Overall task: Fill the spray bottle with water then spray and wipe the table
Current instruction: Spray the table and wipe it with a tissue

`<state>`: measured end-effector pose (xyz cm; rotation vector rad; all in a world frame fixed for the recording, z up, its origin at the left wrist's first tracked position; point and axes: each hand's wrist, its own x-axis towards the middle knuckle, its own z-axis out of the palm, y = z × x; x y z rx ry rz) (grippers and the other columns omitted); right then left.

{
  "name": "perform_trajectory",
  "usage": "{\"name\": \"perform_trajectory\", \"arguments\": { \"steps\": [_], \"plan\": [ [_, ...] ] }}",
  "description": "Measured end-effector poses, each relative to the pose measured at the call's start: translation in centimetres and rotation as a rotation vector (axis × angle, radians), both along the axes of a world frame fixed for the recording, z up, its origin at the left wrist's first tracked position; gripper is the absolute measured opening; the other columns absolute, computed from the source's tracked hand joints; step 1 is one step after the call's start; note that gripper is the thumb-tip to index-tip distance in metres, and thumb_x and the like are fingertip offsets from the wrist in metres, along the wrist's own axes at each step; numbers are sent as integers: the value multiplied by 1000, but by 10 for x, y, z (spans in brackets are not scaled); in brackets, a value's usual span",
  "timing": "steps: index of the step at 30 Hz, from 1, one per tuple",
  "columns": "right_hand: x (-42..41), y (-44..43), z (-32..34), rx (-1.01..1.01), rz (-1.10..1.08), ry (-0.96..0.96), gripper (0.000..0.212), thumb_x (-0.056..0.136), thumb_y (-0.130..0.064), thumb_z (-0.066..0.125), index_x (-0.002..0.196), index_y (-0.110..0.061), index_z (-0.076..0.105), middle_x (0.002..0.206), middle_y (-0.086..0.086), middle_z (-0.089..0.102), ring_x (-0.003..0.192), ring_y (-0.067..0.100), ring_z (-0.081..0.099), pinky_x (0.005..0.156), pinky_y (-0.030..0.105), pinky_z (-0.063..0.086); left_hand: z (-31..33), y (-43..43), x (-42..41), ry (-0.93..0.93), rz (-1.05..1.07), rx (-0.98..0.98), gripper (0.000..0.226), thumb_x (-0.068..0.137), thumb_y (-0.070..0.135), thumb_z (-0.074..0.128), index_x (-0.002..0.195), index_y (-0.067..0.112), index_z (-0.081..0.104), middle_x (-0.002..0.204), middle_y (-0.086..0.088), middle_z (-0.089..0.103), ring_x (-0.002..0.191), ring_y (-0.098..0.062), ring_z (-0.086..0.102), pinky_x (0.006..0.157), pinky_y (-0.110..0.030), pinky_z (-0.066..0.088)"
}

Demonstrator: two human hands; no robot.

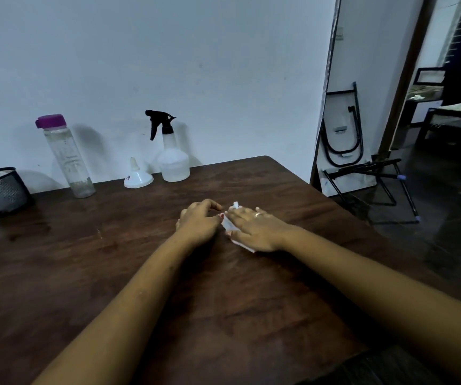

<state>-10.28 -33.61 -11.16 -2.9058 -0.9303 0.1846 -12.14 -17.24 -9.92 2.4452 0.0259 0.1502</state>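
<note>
Presently on bench point(90, 262): white tissue point(230, 227) at centre, pressed flat under right hand point(257, 229), fingers spread; left hand point(197, 222) loosely curled, touching its edge. Spray bottle point(172, 159) stands at 12 o'clock, well apart. Wiping advice: keep palm flat, use overlapping strokes.

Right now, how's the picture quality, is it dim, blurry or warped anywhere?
Head view: dim, with a bluish cast. The bottle and sprayer throw soft shadows on the wall. Wide-angle warp tilts the bottle and the door frame. The table shows faint sheen, no hard glare. The hands are slightly soft over the white tissue.
</note>
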Motion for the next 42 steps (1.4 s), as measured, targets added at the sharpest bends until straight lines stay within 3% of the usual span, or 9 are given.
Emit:
{"name": "perform_trajectory", "arguments": {
  "steps": [7, 10, 13, 17, 24, 29, 36, 38, 42],
  "plan": [
    [-73, -25, -4, 9, 141, -9, 56, 101, -44, 20, 151, -28, 2, 161, -3, -3, 148, 12, -4, 119, 38, -3, 0, -25, -21, -17, -57, -21, 12, 84, 35, 54, 77, 46, 53, 123, -4, 55, 118, -27, 51, 100, -48, 43],
    [-89, -45, 0, 140, 135, 42, 49, 101, -32, 35, 149, -24, 25, 158, 0, 23, 146, 15, 17, 119, 34, 11, 1, -44, -37, 8, -88, -76, 5, 74, 45, 52, 74, 48, 56, 126, -4, 53, 114, -31, 56, 96, -49, 47],
    [-104, -77, 14, 329, 44, -63, 31, 93, -16, 52, 121, -22, 65, 122, 5, 64, 116, 18, 55, 101, 30, 41, 4, -72, -56, -5, -180, -26, 11, 84, 37, 55, 93, 39, 59, 132, -6, 50, 125, -30, 46, 105, -43, 38],
    [-134, -134, 32, 637, -170, -148, 26, 87, -2, 57, 98, -18, 74, 95, -10, 72, 85, -8, 62, 76, 3, 42, 15, -122, -96, -203, -387, 27, 19, 87, 18, 56, 105, 23, 59, 118, -3, 54, 117, -22, 48, 98, -31, 39],
    [-207, -244, 14, 811, -450, 69, 14, 83, -3, 66, 84, -15, 72, 81, 1, 75, 78, 7, 69, 77, 17, 54, -13, -219, -173, -410, -681, 51, 15, 84, 19, 53, 98, 20, 60, 97, 1, 66, 86, -19, 59, 76, -37, 50],
    [-217, -304, -87, 653, -720, 340, 7, 83, -15, 67, 83, -15, 75, 86, 12, 75, 75, 17, 63, 73, 33, 51, -93, -269, -181, -109, -853, 240, 18, 87, 26, 49, 98, 17, 58, 97, -7, 64, 89, -30, 60, 73, -42, 51],
    [-209, -307, -287, 712, -1189, 771, 26, 93, -11, 55, 89, 14, 63, 70, 16, 51, 51, 15, 50, 47, 22, 42, -206, -281, -146, 438, -772, 342, 8, 86, 21, 57, 92, 23, 62, 102, -3, 65, 91, -24, 62, 84, -41, 53],
    [-207, -299, -330, 698, -1217, 861, 30, 90, 1, 53, 108, 25, 54, 84, 19, 54, 64, 20, 54, 54, 27, 45, -228, -281, -139, 500, -744, 359, 8, 86, 21, 58, 92, 23, 61, 103, -3, 65, 93, -23, 62, 85, -40, 53],
    [-202, -281, -372, 552, -1169, 838, 42, 84, 3, 58, 126, -4, 59, 134, 16, 53, 120, 29, 53, 89, 31, 46, -257, -286, -130, 542, -742, 377, 6, 86, 21, 56, 90, 25, 59, 103, 0, 64, 93, -21, 61, 81, -35, 51]
  ]
}}
